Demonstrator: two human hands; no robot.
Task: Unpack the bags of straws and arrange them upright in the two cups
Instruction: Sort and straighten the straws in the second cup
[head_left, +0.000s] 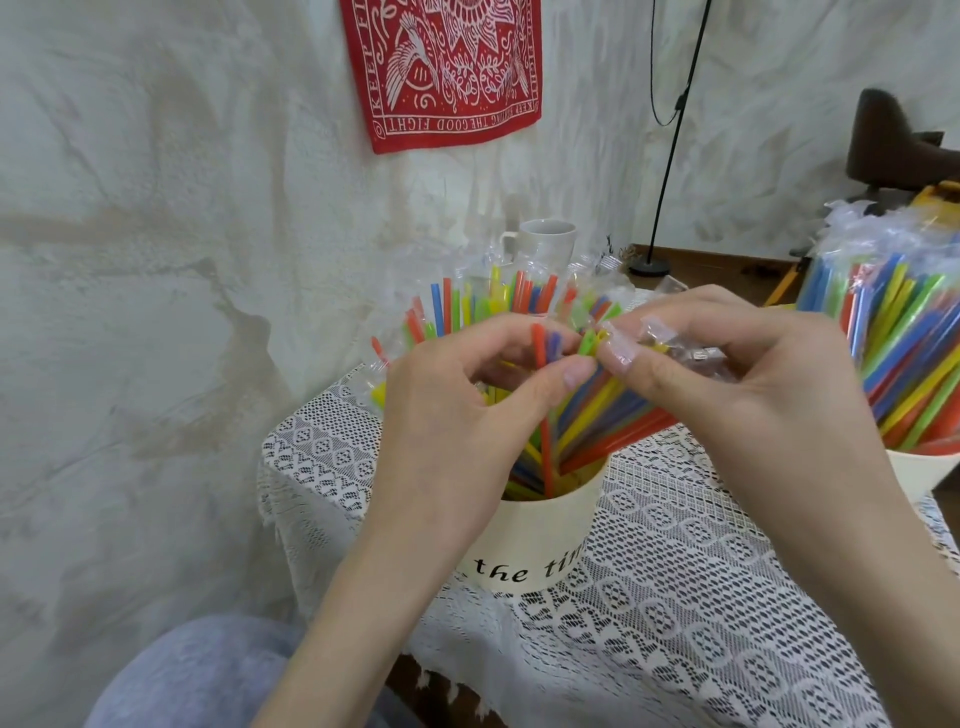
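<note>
Above the near cup, both hands meet over a fan of coloured straws. Left hand: fingers curled, thumb and forefinger pinching the tops of a few straws, an orange and a blue one showing between them. Right hand: thumb and fingers pinching a crumpled clear wrapper that lies against the tips of a green and a yellow straw. The two thumbs lie almost tip to tip.

The near cup is cream with black script reading "the ti…"; it stands on a white lace cloth and holds straws in red, orange, yellow, green and blue, splayed outward rather than fully upright. Several straws at the back of the fan still carry clear wrap at their tips.

A second cup, white, stands at the right edge of the cloth, well apart from the first, with a dense bundle of bagged straws leaning in it.

Behind the fan stands a pale mug. A red bandana hangs on the plastered wall, and a black lamp stand rises to its right. A grey-clad knee shows at lower left.
</note>
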